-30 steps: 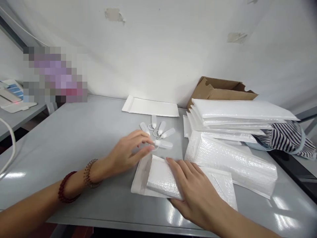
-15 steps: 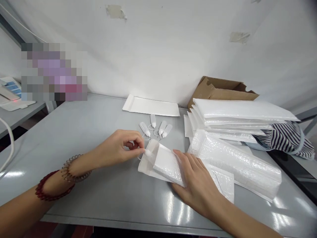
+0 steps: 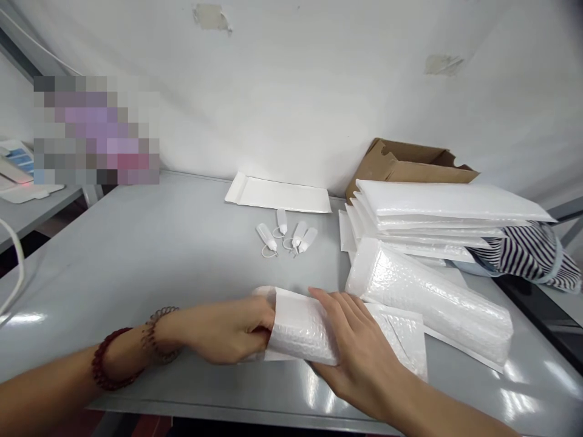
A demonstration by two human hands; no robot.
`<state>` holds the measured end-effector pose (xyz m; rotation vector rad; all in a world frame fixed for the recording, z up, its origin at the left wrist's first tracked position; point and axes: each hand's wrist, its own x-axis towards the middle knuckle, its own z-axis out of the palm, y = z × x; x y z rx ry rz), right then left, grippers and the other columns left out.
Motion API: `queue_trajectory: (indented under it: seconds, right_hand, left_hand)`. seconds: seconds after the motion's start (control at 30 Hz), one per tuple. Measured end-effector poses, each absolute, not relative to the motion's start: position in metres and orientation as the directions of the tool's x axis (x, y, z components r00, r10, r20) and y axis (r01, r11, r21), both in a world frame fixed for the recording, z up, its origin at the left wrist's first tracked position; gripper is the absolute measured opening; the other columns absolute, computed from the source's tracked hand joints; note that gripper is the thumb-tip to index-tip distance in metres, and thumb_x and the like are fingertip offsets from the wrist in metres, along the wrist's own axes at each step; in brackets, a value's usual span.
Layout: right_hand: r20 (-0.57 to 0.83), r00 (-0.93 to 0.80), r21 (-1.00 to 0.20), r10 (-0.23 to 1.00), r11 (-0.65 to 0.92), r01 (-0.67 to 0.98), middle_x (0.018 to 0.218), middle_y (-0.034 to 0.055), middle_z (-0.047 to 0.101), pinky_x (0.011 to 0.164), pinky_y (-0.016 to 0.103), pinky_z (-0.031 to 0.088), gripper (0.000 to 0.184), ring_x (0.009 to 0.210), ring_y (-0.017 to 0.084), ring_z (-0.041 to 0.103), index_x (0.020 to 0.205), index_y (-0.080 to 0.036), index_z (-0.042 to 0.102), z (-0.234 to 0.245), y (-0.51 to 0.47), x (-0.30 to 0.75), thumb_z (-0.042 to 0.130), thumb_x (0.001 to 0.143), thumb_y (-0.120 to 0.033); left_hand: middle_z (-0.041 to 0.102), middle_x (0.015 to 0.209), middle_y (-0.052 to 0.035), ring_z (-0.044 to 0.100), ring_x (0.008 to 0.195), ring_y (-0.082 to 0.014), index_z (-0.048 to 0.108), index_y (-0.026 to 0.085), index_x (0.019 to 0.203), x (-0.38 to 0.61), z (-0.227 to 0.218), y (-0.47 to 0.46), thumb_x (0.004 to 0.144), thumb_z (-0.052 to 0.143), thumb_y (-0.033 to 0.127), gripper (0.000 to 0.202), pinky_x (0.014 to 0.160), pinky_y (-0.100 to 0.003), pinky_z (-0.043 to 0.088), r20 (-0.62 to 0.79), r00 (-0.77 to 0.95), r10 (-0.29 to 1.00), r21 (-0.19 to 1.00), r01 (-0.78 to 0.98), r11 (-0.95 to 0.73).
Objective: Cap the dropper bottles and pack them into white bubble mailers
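Observation:
My right hand (image 3: pixel 353 340) is wrapped round a white bubble mailer (image 3: pixel 303 328) lying low over the table's front part. The mailer's open end faces left, its flap under my left hand (image 3: pixel 232 328). The curled fingertips of that hand are inside the mailer's mouth, slightly blurred, and whatever they pinch is hidden. Beyond the mailer, several small translucent squeeze bottles (image 3: pixel 281 221) with white caps and looped tethers lie on the grey table.
Another white mailer (image 3: pixel 282 195) lies flat by the wall. On the right are a puffed bubble mailer (image 3: pixel 437 297), a stack of white mailers (image 3: pixel 446 203), a cardboard box (image 3: pixel 419 159) and striped cloth (image 3: pixel 537 252). A white cable (image 3: pixel 16 249) hangs at left.
My left hand has moved down and pushed into the mailer's mouth, where it was pinching a small squeeze bottle at the opening. The mailer has shifted slightly toward me.

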<state>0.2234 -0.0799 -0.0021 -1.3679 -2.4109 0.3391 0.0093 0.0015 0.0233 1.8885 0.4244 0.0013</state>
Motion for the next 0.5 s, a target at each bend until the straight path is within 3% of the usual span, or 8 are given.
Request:
queue_trajectory:
  seconds: [0.07,0.13,0.2,0.27,0.33,0.37,0.43,0.5]
  right_hand:
    - [0.183,-0.480,-0.383,0.858,0.512,0.769,0.110,0.0140,0.058,0.079,0.045,0.047,0.064,0.093,0.027,0.055,0.135,-0.013,0.027,-0.002,-0.080,0.224,0.056,0.079,-0.019]
    - [0.170,-0.467,-0.386,0.868,0.494,0.779,0.110,0.0138,0.058,0.079,0.046,0.047,0.065,0.092,0.028,0.055,0.135,-0.014,0.027,-0.002,-0.078,0.225,0.058,0.078,-0.021]
    - [0.154,-0.443,-0.382,0.883,0.467,0.797,0.110,0.0133,0.057,0.079,0.046,0.047,0.067,0.092,0.028,0.054,0.135,-0.015,0.026,-0.002,-0.076,0.226,0.060,0.077,-0.021]
    - [0.139,-0.431,-0.377,0.892,0.450,0.810,0.109,0.0126,0.057,0.079,0.047,0.047,0.068,0.093,0.029,0.054,0.135,-0.016,0.026,-0.002,-0.075,0.227,0.061,0.077,-0.021]
    - [0.129,-0.432,-0.372,0.892,0.448,0.813,0.109,0.0125,0.057,0.079,0.047,0.048,0.068,0.092,0.029,0.054,0.135,-0.016,0.026,-0.001,-0.075,0.227,0.061,0.077,-0.020]
    - [0.128,-0.435,-0.369,0.891,0.450,0.813,0.109,0.0127,0.057,0.079,0.047,0.048,0.068,0.092,0.029,0.054,0.135,-0.016,0.026,-0.001,-0.075,0.226,0.061,0.077,-0.020]
    - [0.131,-0.439,-0.364,0.889,0.455,0.813,0.110,0.0132,0.057,0.079,0.047,0.048,0.068,0.092,0.029,0.054,0.135,-0.015,0.026,-0.001,-0.075,0.226,0.061,0.077,-0.020]
    - [0.135,-0.441,-0.360,0.887,0.459,0.813,0.111,0.0136,0.057,0.080,0.048,0.048,0.068,0.094,0.029,0.054,0.135,-0.015,0.026,-0.001,-0.076,0.226,0.061,0.077,-0.020]
  left_hand:
    - [0.056,0.071,0.0010,0.052,0.065,-0.0134,0.051,0.018,0.069,0.005,0.031,0.006,0.077,0.040,0.003,0.020,0.063,-0.021,0.046,-0.218,0.950,0.222,0.925,0.274,-0.264]
    - [0.065,0.082,-0.0016,0.059,0.077,-0.0167,0.061,0.018,0.075,-0.002,0.037,0.014,0.081,0.045,0.006,0.021,0.073,-0.024,0.048,-0.186,0.944,0.271,0.936,0.255,-0.245]
    - [0.070,0.092,-0.0030,0.064,0.085,-0.0189,0.068,0.020,0.086,-0.010,0.039,0.022,0.085,0.048,0.011,0.022,0.077,-0.027,0.051,-0.175,0.896,0.408,0.943,0.272,-0.193]
    - [0.073,0.083,-0.0025,0.067,0.074,-0.0168,0.070,0.020,0.092,-0.017,0.034,0.031,0.088,0.045,0.017,0.025,0.069,-0.026,0.053,-0.174,0.776,0.606,0.925,0.341,-0.170]
    - [0.072,0.077,-0.0029,0.066,0.068,-0.0162,0.069,0.019,0.095,-0.021,0.025,0.038,0.091,0.043,0.020,0.026,0.063,-0.027,0.053,-0.055,0.592,0.804,0.838,0.465,-0.286]
    - [0.073,0.088,-0.0051,0.066,0.076,-0.0180,0.068,0.019,0.099,-0.022,0.019,0.041,0.091,0.043,0.021,0.026,0.067,-0.029,0.053,0.045,0.529,0.847,0.768,0.524,-0.368]
    - [0.064,0.120,-0.0091,0.057,0.106,-0.0234,0.064,0.017,0.112,-0.022,0.006,0.046,0.092,0.042,0.019,0.029,0.084,-0.036,0.050,0.196,0.520,0.831,0.636,0.578,-0.511]
    - [0.054,0.136,-0.0085,0.044,0.122,-0.0258,0.056,0.017,0.125,-0.021,-0.005,0.049,0.093,0.037,0.014,0.037,0.097,-0.043,0.043,0.275,0.625,0.731,0.458,0.583,-0.671]
